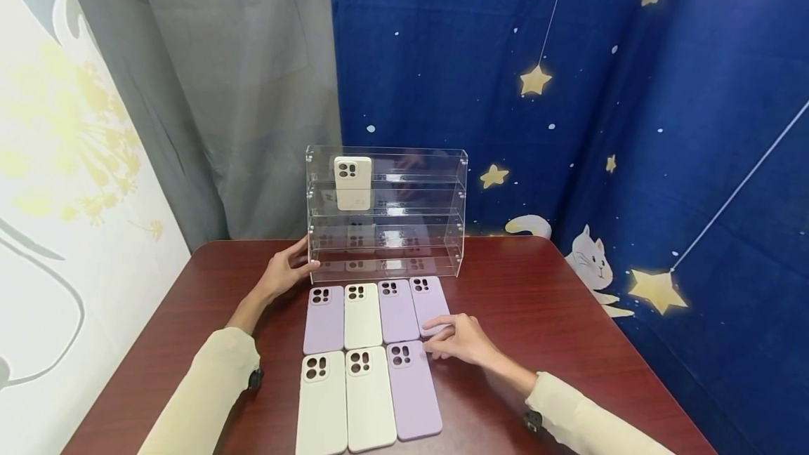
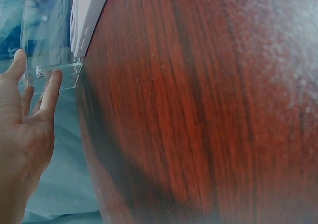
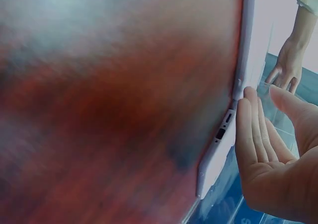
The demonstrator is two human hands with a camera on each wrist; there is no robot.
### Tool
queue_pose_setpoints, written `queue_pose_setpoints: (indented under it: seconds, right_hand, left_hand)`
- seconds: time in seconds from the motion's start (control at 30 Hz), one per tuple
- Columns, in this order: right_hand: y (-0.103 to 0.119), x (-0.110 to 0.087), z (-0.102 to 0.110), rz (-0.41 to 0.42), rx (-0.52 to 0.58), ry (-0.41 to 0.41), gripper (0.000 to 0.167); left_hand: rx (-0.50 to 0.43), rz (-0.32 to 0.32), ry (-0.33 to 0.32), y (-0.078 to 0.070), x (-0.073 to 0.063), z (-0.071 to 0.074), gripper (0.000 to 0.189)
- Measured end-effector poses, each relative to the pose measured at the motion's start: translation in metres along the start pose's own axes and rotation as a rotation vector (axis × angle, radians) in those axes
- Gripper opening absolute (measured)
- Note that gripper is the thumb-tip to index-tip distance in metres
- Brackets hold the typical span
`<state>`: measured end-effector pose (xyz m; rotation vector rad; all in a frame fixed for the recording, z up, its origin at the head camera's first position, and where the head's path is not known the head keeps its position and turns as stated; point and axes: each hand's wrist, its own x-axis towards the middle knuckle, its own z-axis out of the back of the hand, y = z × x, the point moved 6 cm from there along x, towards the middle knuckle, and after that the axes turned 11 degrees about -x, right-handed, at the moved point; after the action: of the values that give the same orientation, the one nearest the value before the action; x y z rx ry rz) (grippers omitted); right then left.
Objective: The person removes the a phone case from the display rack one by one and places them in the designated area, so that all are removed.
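Observation:
A clear acrylic display rack stands on the table, with a cream phone case upright in its upper part. My left hand touches the rack's left side with extended fingers; its thumb reaches the front edge. At the right, my right hand has its fingertips at the lower end of a lilac phone case, the rightmost in the back row. In the right wrist view, that hand has long, straight fingers and a thumb held apart. Just below lies another lilac phone case.
More cases lie flat in two rows before the rack: a lilac case, a cream case and a lilac case behind, two cream ones in front. A blue star-patterned curtain hangs behind the red-brown table.

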<state>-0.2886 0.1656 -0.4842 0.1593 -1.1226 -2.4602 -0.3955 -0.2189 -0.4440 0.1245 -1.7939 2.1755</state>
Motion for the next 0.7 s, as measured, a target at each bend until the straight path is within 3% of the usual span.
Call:
queue_pose_setpoints:
  seconds: [0.17,0.4,0.5,0.63,0.7]
  right_hand:
    - [0.011,0.011,0.010,0.065,-0.127,-0.079,0.034]
    - [0.024,0.028,0.020,0.070,-0.135,-0.129,0.035]
    - [0.029,0.036,0.025,0.056,-0.127,-0.141,0.036]
    - [0.037,0.048,0.034,0.035,-0.137,-0.161,0.034]
    - [0.041,0.054,0.038,0.030,-0.146,-0.175,0.034]
  left_hand:
    - [0.003,-0.007,-0.005,0.002,0.000,0.000,0.078]
    - [-0.009,0.004,-0.004,0.000,-0.001,-0.001,0.077]
    - [0.021,-0.007,-0.008,0.014,0.004,0.002,0.078]
    - [0.014,-0.023,-0.005,0.016,0.006,0.003,0.078]
    - [0.000,-0.021,0.000,0.008,0.003,0.001,0.077]
